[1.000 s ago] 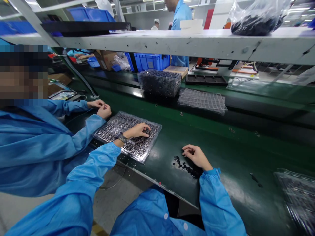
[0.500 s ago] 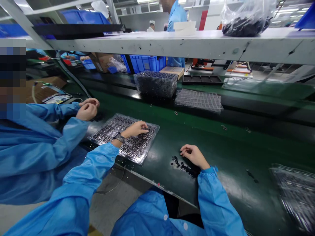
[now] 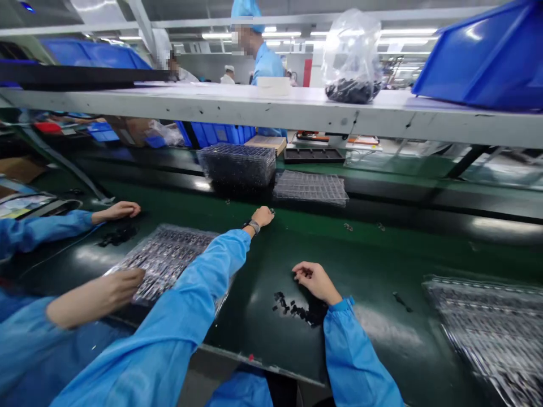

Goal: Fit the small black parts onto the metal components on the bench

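Note:
My left hand (image 3: 262, 217), with a dark watch on its wrist, reaches out over the green bench. Its fingers are closed at a small metal part (image 3: 272, 212), mostly hidden behind the fingertips. My right hand (image 3: 316, 280) hovers just above the bench with thumb and fingers curled together; what they hold, if anything, is too small to make out. Just below it lies a scatter of small black pieces (image 3: 300, 312). Under my left forearm lies a clear tray (image 3: 169, 254) filled with rows of small metal parts.
A co-worker's hands (image 3: 116, 211) are at the left, one over the filled tray. Stacked clear trays (image 3: 237, 164) and a flat clear tray (image 3: 311, 187) lie at the back. Another filled tray (image 3: 487, 322) is at right. A shelf (image 3: 271, 110) crosses above the bench.
My left hand has left the filled tray and moved forward and right to the small metal part. The co-worker's near hand has come over the tray. My view has tilted up and turned right.

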`<state>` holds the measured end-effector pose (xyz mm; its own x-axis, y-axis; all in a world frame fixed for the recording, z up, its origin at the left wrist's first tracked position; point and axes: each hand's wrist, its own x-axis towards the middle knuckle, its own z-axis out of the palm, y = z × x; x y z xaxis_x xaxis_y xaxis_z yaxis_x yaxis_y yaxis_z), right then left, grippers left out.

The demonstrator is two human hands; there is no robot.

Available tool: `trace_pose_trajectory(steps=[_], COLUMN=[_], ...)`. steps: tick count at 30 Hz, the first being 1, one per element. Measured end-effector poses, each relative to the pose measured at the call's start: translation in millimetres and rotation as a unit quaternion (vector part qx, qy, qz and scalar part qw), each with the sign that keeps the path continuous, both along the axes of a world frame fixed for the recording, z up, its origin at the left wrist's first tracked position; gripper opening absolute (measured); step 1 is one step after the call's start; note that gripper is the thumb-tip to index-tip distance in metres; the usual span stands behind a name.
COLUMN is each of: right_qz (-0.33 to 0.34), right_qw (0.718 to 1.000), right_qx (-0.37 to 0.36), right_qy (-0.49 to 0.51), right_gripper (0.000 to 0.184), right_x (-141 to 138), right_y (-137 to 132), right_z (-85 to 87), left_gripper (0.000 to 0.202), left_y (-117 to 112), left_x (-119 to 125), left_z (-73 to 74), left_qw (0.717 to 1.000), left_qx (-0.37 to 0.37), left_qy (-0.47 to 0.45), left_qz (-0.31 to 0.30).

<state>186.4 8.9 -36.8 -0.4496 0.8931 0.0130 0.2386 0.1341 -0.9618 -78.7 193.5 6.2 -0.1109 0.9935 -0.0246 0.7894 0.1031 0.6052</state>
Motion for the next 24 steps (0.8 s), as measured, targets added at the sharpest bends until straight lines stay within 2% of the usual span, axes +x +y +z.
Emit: trace_pose_trajectory(steps=[2,4,8,11,14,18,21,24], right_qz=[-0.009,-0.016,-0.027,-0.035,-0.049,-0.064,-0.109,-0.183], right_qw=[1.0,1.0,0.999,0.995,0.989,0.982,0.976,0.968], right_qx=[-0.005,-0.014,-0.038,-0.069,-0.11,-0.146,-0.151,-0.125], right_qy=[-0.001,-0.006,0.024,0.064,0.083,0.098,0.115,0.119], right_gripper=[0.023,0.025,0.028,0.027,0.025,0.021,0.021,0.021], right_x=[1,1,-3,-3,2,14,24,37], right_y=[1,3,5,7,10,17,26,37], right_z=[-0.1,-1.2,-5.1,-7.6,-9.6,-14.0,-20.3,-24.3], left_gripper=[0.007,0.004,0.007,0.018,0.037,0.043,0.039,0.038], left_y=[11,18,28,36,48,64,72,69], left_x=[21,51,139,208,257,285,288,287], left_z=[-7.1,-15.6,-32.3,-37.9,-36.1,-32.1,-31.8,-28.8], left_qw=[1.0,1.0,0.992,0.987,0.986,0.985,0.985,0.982], left_qx=[0.007,0.006,-0.011,-0.013,-0.013,-0.033,-0.035,-0.013], left_qy=[-0.003,-0.016,-0.048,-0.051,-0.033,-0.014,-0.028,-0.08], left_qz=[0.009,-0.018,-0.115,-0.15,-0.162,-0.168,-0.164,-0.168])
